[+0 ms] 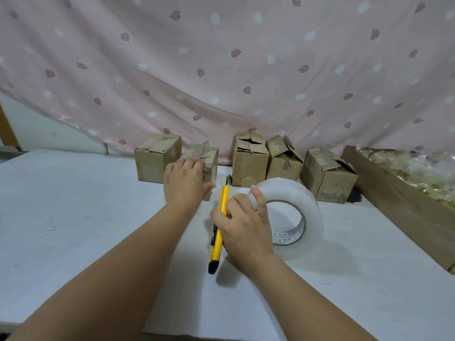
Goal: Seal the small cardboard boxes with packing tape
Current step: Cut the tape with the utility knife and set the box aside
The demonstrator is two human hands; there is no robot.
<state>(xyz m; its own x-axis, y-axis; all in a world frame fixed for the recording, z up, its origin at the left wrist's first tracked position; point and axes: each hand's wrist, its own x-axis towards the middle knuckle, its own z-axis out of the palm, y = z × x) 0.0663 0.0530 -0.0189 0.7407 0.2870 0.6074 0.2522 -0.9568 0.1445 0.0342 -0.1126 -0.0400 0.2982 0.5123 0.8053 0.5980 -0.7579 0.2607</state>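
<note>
- A pink cloth (pixel 221 70) printed with leaves and pale spots hangs across the whole back of your view.
- One white bench (pixel 73 217) carries everything in front of you.
- One long open carton (pixel 398 205) lies along the right edge of the bench, filled with crumpled clear wrapping.
- You have five small cardboard boxes (pixel 250 166) in a row at the back of the bench, against the cloth.
- Counting from your left, the first box (pixel 155 161) and the second box (pixel 209 166) have flat tops and stand just beside each other.
- The third stands apart from them. The fourth box (pixel 283 166) and fifth box (pixel 330 180) follow it. The flaps of these three are raised and crumpled.
- One tape roll (pixel 285 190), clear and wide, stands on edge near the middle of the bench, in front of the third and fourth boxes.
- Your left hand (pixel 184 183) is spread against the second box. The fingers lie over its top edge and the thumb is stretched out across the front face.
- Your right hand (pixel 243 225) has its fingers curled round one yellow knife (pixel 224 200), and one finger reaches up to touch the rim of the tape roll.
- The knife points away from you toward the gap between the second and third boxes, with its black butt end nearest you.
</note>
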